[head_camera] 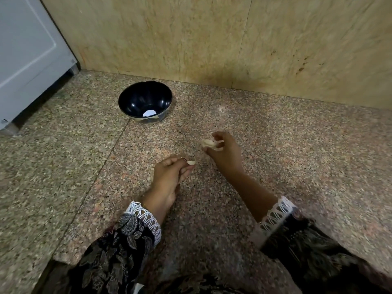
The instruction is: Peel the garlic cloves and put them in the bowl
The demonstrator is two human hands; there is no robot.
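Note:
My left hand (169, 175) pinches a small pale garlic clove (191, 162) at its fingertips, low over the speckled granite counter. Just to the right and a little farther away, my right hand (224, 153) holds a piece of garlic with papery skin (210, 143) between curled fingers. A dark bowl (135, 96) stands on the counter to the far left of both hands, near the wall. Only a white round patch shows at its bottom.
The granite counter (297, 145) runs out on all sides of the hands. A beige stone wall (212, 39) rises right behind the bowl. A white appliance (27, 56) stands at the far left. Dark patterned sleeves with white lace cuffs cover both forearms.

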